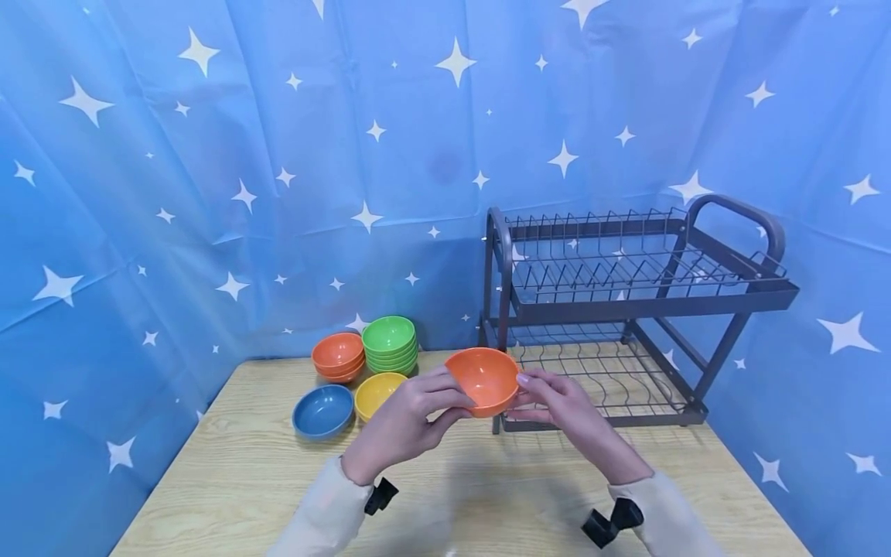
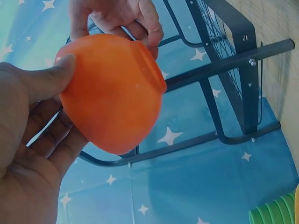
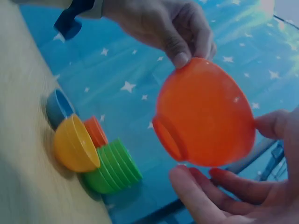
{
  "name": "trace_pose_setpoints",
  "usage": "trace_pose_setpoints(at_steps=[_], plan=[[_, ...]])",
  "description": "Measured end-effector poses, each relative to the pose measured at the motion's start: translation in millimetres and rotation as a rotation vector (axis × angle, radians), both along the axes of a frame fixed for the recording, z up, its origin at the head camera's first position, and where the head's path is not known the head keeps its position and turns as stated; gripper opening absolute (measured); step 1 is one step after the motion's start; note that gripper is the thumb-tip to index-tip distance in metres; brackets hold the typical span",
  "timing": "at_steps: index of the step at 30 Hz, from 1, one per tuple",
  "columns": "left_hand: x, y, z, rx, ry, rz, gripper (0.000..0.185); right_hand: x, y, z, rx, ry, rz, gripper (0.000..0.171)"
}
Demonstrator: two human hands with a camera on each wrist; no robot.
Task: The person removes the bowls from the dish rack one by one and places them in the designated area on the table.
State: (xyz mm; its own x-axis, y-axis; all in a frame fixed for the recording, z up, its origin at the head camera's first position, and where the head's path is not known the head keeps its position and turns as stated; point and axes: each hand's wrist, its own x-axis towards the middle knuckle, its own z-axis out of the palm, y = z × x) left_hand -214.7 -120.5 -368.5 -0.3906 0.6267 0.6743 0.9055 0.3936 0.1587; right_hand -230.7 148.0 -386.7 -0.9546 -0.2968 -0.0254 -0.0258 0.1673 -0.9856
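Note:
An orange bowl (image 1: 485, 381) is held up above the table between both hands, its inside facing up and toward the head camera. My left hand (image 1: 426, 410) pinches its left side, fingers at the rim and thumb underneath; the left wrist view shows that thumb against the outer wall of the orange bowl (image 2: 112, 93). On the other side my right hand (image 1: 564, 398) holds the rim. The right wrist view has its thumb (image 3: 273, 123) at the rim and the fingers (image 3: 201, 191) spread below the bowl, near its foot.
Left on the wooden table (image 1: 230, 480) stand a stack of orange bowls (image 1: 338, 354), a stack of green bowls (image 1: 390, 340), a yellow bowl (image 1: 376, 391) and a blue bowl (image 1: 323, 411). A dark two-tier dish rack (image 1: 654, 309) stands at right before a starry blue curtain (image 1: 418, 116).

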Motion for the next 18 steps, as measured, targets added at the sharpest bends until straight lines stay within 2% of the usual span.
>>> trace_pose_setpoints(at_steps=[4,7,13,18], plan=[[-2.9,-7.4,0.4,0.010,0.011,0.047,0.018,-3.6,-2.5,2.9,0.181,0.156,-0.136,0.057],[-8.2,-15.7,1.0,0.026,0.025,0.071,0.017,-9.1,-2.9,5.6,0.263,0.271,-0.201,0.049],[-23.8,-35.9,-1.7,0.095,0.012,0.103,0.019,-25.0,-7.0,13.3,0.256,0.422,-0.250,0.054],[-35.9,-51.1,-4.7,0.128,-0.022,0.160,0.020,-35.1,-14.4,21.0,0.274,0.449,-0.256,0.058]])
